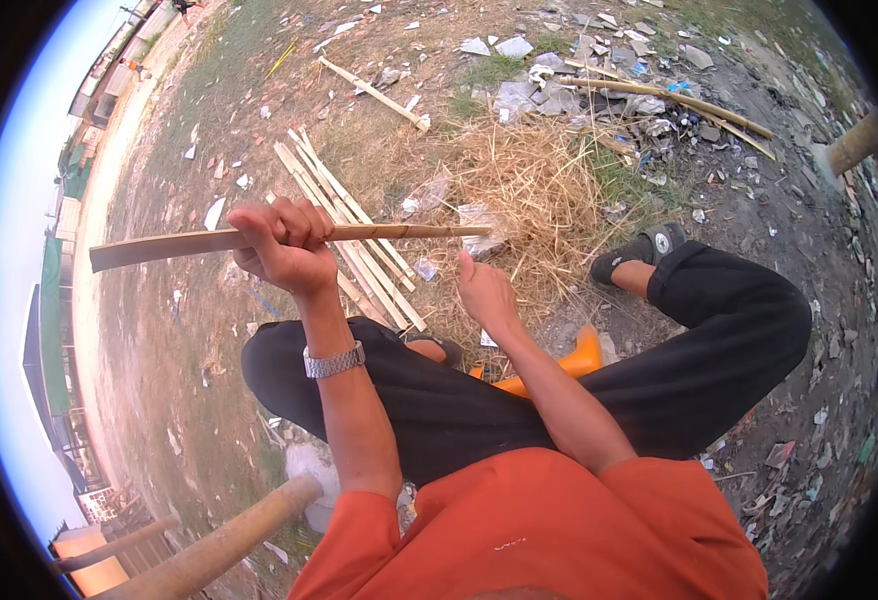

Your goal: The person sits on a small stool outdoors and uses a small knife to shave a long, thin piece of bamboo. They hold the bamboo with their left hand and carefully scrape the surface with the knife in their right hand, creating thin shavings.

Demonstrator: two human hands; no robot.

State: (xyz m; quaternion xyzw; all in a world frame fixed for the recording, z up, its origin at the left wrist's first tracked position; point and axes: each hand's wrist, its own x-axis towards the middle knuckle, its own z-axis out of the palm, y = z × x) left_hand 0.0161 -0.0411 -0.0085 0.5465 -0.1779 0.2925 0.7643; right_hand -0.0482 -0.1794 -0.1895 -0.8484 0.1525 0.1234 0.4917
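Observation:
My left hand (289, 245), with a metal watch on its wrist, is wrapped round a long split bamboo strip (409, 231). The strip lies roughly level across the view, its wider end out to the left and its thin end over a pile of straw-like shavings (534, 185). Just below that thin end is my right hand (487, 295), thumb up and fingers curled in, apart from the strip. Whatever it may hold is hidden. Beyond my left knee lies a bundle of pale split bamboo strips (354, 225) on the ground.
An orange plastic object (579, 355) shows between my legs. A single strip (374, 92) lies farther off. Bamboo poles (699, 105) rest on rubble at the far right. Thick posts stand at lower left (229, 535) and right (856, 145). Litter covers the ground.

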